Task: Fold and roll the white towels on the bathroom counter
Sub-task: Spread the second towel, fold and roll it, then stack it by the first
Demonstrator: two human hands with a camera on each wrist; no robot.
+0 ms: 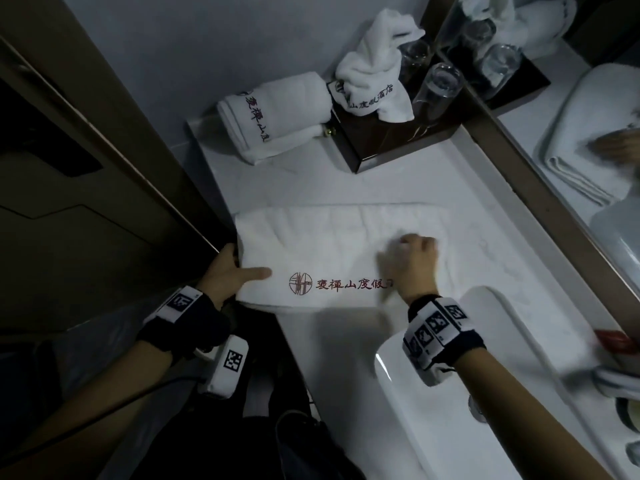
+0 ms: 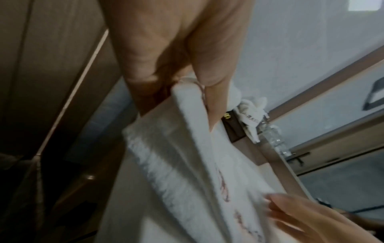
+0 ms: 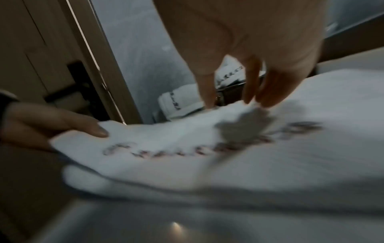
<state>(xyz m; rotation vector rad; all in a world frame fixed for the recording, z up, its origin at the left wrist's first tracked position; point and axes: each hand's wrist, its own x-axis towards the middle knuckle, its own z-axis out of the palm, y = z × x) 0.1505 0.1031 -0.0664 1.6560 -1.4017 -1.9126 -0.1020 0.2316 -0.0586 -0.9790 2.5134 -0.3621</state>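
A white towel point(image 1: 339, 237) with a red logo lies folded in a long flat band across the white counter point(image 1: 346, 181). My left hand point(image 1: 228, 275) grips its left end at the counter's edge, thumb on top and fingers underneath; the left wrist view shows this pinch on the towel point(image 2: 187, 156) by that hand point(image 2: 187, 77). My right hand point(image 1: 408, 258) is over the right half of the towel, just past the logo. In the right wrist view its fingertips point(image 3: 254, 97) point down and touch the towel point(image 3: 207, 164), blurred by motion.
A rolled white towel point(image 1: 273, 116) lies at the back left of the counter. Beside it a dark tray point(image 1: 381, 143) holds a bunched towel point(image 1: 374, 71) and two glasses point(image 1: 440, 81). A sink basin point(image 1: 450, 393) is near right, a mirror point(image 1: 571, 133) along the right, a door point(image 1: 86, 168) at left.
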